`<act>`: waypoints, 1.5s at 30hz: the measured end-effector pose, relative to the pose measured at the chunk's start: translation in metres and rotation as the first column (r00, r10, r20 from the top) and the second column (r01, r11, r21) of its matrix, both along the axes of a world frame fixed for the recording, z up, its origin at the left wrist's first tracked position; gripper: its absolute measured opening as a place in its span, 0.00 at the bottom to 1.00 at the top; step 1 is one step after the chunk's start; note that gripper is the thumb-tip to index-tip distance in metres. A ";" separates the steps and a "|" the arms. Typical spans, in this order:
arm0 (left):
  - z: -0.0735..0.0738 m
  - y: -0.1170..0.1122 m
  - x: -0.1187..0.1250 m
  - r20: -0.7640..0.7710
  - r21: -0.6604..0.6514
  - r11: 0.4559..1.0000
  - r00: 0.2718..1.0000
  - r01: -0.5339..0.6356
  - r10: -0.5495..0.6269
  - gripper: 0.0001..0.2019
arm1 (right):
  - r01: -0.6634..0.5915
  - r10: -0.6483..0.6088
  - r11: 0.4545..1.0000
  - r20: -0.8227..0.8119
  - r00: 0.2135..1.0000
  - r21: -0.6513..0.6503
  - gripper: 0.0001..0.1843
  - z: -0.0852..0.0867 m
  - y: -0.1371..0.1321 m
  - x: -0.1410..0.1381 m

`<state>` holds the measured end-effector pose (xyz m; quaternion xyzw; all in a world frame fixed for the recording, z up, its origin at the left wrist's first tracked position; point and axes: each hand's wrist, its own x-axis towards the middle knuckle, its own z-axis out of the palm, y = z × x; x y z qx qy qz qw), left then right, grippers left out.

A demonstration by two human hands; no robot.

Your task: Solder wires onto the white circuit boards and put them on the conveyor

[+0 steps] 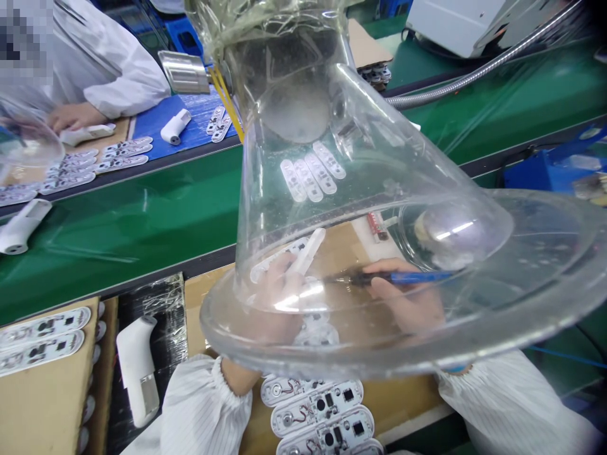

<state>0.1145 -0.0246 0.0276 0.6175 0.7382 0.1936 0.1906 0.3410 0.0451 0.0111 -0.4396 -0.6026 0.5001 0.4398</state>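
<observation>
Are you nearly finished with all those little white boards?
Hard to say. Seen through the clear hood, the left hand holds a white part and the right hand holds a blue-handled tool toward it, so one piece is in hand. Circuit boards lie near the sleeves and more boards sit on the green belt. I cannot tell which are done.
</observation>
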 end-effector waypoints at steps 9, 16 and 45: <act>-0.014 -0.003 -0.009 0.016 0.151 0.984 0.995 0.097 -0.101 0.17 | 0.020 -0.020 1.000 0.030 0.999 0.004 0.05 0.000 0.000 -0.001; -0.016 -0.003 -0.009 -0.046 0.144 0.987 0.997 0.075 -0.069 0.15 | 0.017 -0.018 0.999 0.025 1.000 0.042 0.06 0.001 0.001 -0.003; -0.018 0.004 -0.006 -0.116 0.190 0.971 0.985 0.145 -0.125 0.06 | 0.019 -0.021 0.999 0.056 0.998 0.040 0.05 0.005 0.003 0.001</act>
